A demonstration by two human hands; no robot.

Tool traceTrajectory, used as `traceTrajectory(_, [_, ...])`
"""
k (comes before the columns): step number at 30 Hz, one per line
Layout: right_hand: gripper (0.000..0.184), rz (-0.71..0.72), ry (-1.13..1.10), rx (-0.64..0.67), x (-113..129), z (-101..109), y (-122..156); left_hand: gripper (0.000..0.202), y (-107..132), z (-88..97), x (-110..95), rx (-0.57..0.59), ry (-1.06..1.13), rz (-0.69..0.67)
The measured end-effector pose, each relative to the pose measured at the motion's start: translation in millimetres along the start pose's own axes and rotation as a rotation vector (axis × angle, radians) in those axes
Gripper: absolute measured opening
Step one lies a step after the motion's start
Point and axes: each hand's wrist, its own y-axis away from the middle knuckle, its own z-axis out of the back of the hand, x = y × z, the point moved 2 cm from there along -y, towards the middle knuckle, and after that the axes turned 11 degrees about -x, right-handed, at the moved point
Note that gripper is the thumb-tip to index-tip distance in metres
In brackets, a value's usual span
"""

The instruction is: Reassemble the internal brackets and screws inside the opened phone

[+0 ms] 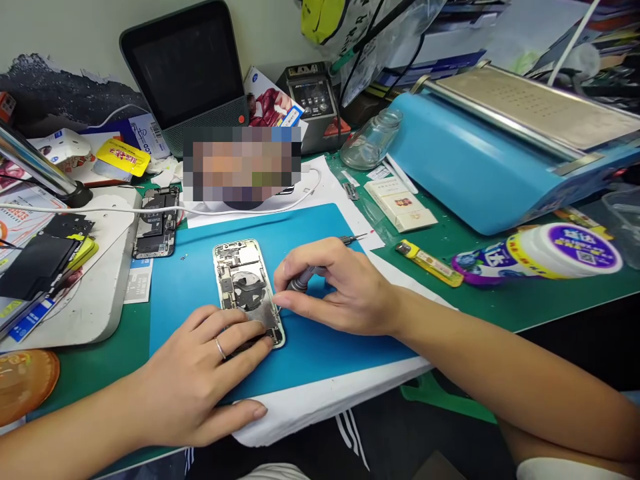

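Observation:
An opened phone body (pixel 243 283) with its insides showing lies on a blue work mat (pixel 195 287). My left hand (pixel 200 373), a ring on one finger, lies flat with its fingers spread over the phone's near end, holding it down. My right hand (pixel 335 287) is closed round a grey screwdriver (pixel 305 279) whose thin tip sticks out to the right, fingertips touching the phone's right edge.
A second opened phone (pixel 156 223) lies on a white pad at the left. A blue machine (pixel 500 140) stands at the back right, with a glass jar (pixel 373 139), a yellow tool (pixel 429 263), a white round tub (pixel 565 248) and a dark screen (pixel 187 70) around.

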Motion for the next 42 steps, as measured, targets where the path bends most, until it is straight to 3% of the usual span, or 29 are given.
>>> traceTrajectory(8, [0.023, -0.014, 0.003, 0.044, 1.5, 0.3, -1.4, 0.048, 0.1, 0.6, -0.9, 0.008, -0.002, -0.005])
traceTrajectory(14, [0.025, -0.019, -0.169, 0.022, 1.2, -1.4, -0.3, 0.048, 1.2, -1.2, 1.0, -0.005, 0.009, -0.016])
traceTrajectory(22, [0.026, -0.046, -0.209, 0.174, 0.0, -8.4, 4.9, 0.046, -0.1, -2.6, 1.8, -0.041, 0.006, -0.039])
traceTrajectory(42, [0.027, -0.021, -0.152, 0.063, -0.7, -5.4, 2.7, 0.047, 2.5, -3.8, 2.5, -0.029, 0.034, -0.012])
